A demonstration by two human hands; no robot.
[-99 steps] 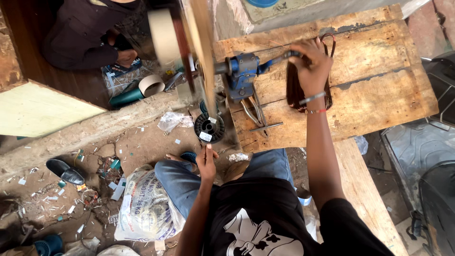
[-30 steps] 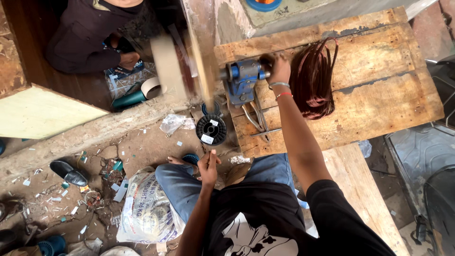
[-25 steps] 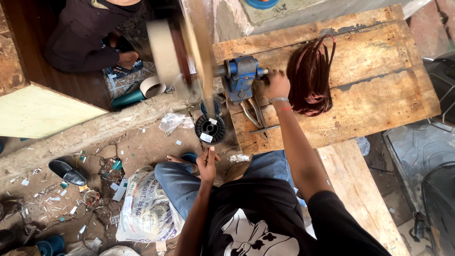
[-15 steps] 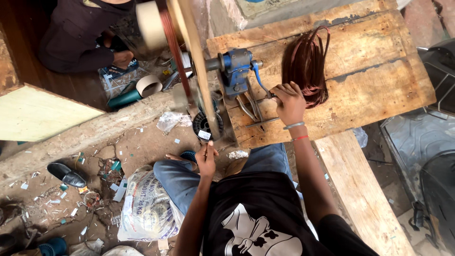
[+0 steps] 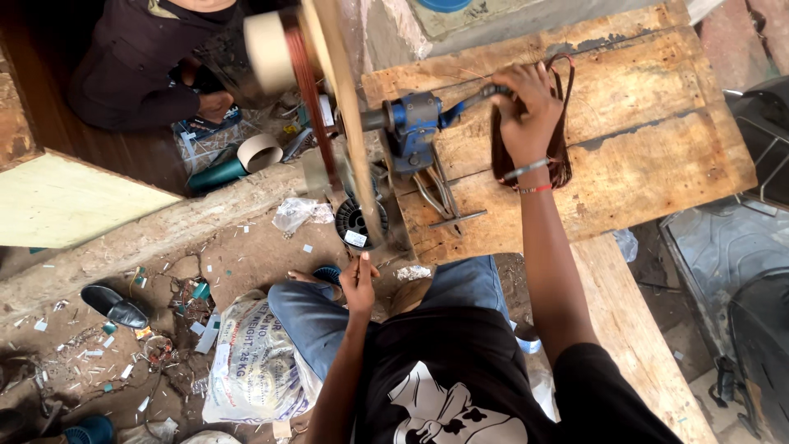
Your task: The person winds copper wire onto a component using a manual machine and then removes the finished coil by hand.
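My right hand [image 5: 526, 115] is closed around the dark crank handle of a blue hand winder [image 5: 413, 127] bolted to a worn wooden table [image 5: 657, 140]. The winder's shaft carries a wooden wheel [image 5: 341, 123] with a band of copper-coloured wire and a pale round disc, blurred as it turns. My left hand [image 5: 359, 284] is held low over my knee, fingers pinched on a thin wire just below a black spool [image 5: 355, 220]. A loop of dark reddish wire [image 5: 562, 160] lies on the table beside my right wrist.
Another person in dark clothes [image 5: 148, 66] crouches at the upper left beside a roll of tape [image 5: 259, 152]. A printed white sack [image 5: 255, 362], a black shoe [image 5: 115, 306] and scraps lie on the dirt floor. A wooden bench [image 5: 625, 329] runs along my right.
My right hand has gone round with the crank, down to the table's near side and back up to the far side. The wheel has kept spinning. My left hand has stayed by the spool.
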